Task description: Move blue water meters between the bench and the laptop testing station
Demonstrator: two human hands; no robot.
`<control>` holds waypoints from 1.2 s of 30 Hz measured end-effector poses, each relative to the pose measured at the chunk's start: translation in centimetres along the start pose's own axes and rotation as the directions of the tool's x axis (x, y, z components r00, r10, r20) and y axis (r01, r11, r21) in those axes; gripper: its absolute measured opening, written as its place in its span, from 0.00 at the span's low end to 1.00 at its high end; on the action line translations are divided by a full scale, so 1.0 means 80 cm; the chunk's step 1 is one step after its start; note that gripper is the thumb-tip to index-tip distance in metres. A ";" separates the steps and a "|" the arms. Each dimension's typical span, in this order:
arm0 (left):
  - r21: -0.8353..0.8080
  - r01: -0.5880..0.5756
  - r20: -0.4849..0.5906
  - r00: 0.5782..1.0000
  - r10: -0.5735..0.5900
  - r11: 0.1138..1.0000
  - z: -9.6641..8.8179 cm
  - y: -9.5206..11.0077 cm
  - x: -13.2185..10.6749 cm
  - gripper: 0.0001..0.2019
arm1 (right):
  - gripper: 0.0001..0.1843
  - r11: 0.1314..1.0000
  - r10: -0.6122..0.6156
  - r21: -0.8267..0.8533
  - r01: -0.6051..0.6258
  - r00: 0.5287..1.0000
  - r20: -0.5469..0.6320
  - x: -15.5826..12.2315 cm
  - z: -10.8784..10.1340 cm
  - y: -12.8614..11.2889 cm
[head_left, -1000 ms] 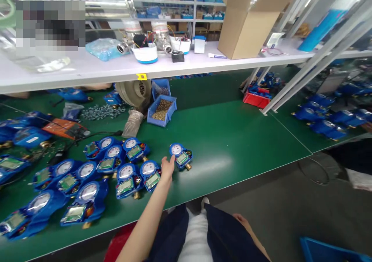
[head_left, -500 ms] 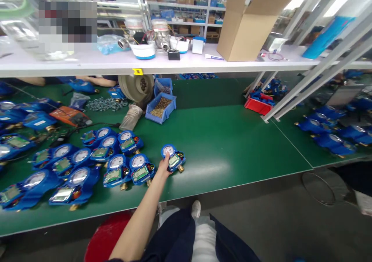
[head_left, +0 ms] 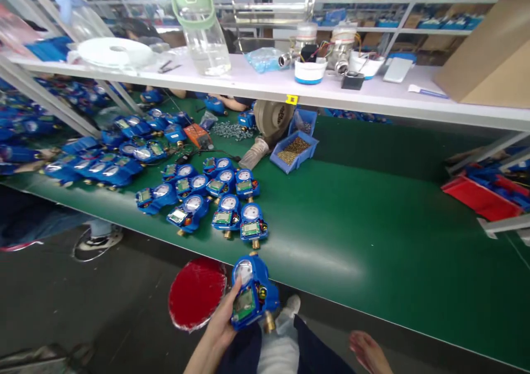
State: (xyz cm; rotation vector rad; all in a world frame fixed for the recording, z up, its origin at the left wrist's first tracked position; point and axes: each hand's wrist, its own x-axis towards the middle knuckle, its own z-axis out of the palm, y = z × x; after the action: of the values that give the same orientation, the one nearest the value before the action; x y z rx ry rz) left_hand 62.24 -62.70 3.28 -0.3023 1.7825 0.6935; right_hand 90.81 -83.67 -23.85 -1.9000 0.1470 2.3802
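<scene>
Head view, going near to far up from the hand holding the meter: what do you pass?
Left hand gripping a blue water meter → blue meters clustered on the green table → blue bin of brass parts → white shelf → clear plastic jug.

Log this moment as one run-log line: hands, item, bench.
left hand: holds blue meter off bench | right hand: open, free | green bench: meter cluster

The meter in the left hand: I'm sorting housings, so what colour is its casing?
Blue: the meter, held by the left hand, shows best in the head view.
</scene>
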 end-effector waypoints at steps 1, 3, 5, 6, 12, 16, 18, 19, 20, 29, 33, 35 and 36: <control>-0.016 -0.025 -0.024 0.999 0.024 1.000 -0.020 0.012 -0.008 0.32 | 0.35 1.000 0.000 0.000 0.000 1.000 0.016 0.009 0.006 -0.015; -0.019 -0.108 -0.111 0.988 0.105 0.994 -0.058 0.037 -0.021 0.31 | 0.34 0.999 -0.017 -0.035 0.018 0.999 0.042 0.022 0.027 -0.051; 0.028 -0.208 -0.208 0.956 0.209 0.978 -0.088 0.065 -0.028 0.29 | 0.35 0.996 -0.018 -0.084 0.024 0.997 0.073 0.026 0.057 -0.087; 0.061 -0.244 -0.235 0.939 0.252 0.968 -0.101 0.079 -0.030 0.29 | 0.35 0.994 -0.013 -0.107 0.024 0.995 0.098 0.023 0.073 -0.103; 0.164 -0.243 -0.182 0.945 0.271 0.956 -0.135 0.167 -0.003 0.28 | 0.39 0.965 -0.163 -0.157 0.208 0.953 0.256 -0.023 0.164 -0.179; 0.208 -0.209 -0.113 0.965 0.235 0.956 -0.136 0.216 0.025 0.27 | 0.39 0.932 -0.285 -0.146 0.330 0.922 0.263 -0.052 0.203 -0.236; 0.236 -0.196 -0.080 0.972 0.220 0.952 -0.136 0.237 0.036 0.28 | 0.39 0.915 -0.339 -0.133 0.380 0.905 0.257 -0.061 0.221 -0.268; 0.251 -0.190 -0.066 0.975 0.212 0.949 -0.136 0.246 0.042 0.28 | 0.39 0.907 -0.362 -0.126 0.401 0.898 0.250 -0.064 0.229 -0.283; 0.267 -0.182 -0.058 0.977 0.204 0.946 -0.137 0.255 0.047 0.29 | 0.39 0.900 -0.383 -0.119 0.420 0.891 0.244 -0.065 0.238 -0.298; 0.412 -0.070 -0.032 0.995 0.092 0.909 -0.145 0.308 0.071 0.31 | 0.35 0.904 -0.418 0.009 0.427 0.882 0.218 -0.042 0.323 -0.389; 0.480 -0.066 -0.036 0.995 0.095 0.875 -0.138 0.320 0.070 0.33 | 0.34 0.938 -0.343 0.055 0.342 0.896 0.283 -0.034 0.350 -0.413; 0.505 -0.081 -0.044 0.992 0.119 0.859 -0.133 0.325 0.071 0.33 | 0.35 0.955 -0.297 0.083 0.287 0.884 0.362 -0.032 0.361 -0.421; 0.513 -0.091 -0.042 0.990 0.131 0.853 -0.131 0.327 0.071 0.32 | 0.35 0.961 -0.275 0.098 0.257 0.874 0.400 -0.031 0.366 -0.424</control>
State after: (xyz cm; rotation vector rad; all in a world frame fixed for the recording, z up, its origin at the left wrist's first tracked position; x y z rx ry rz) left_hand 38.36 -47.38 7.76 0.1401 1.9940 0.2645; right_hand 67.58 -46.18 -15.58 -1.2597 -0.0912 2.4874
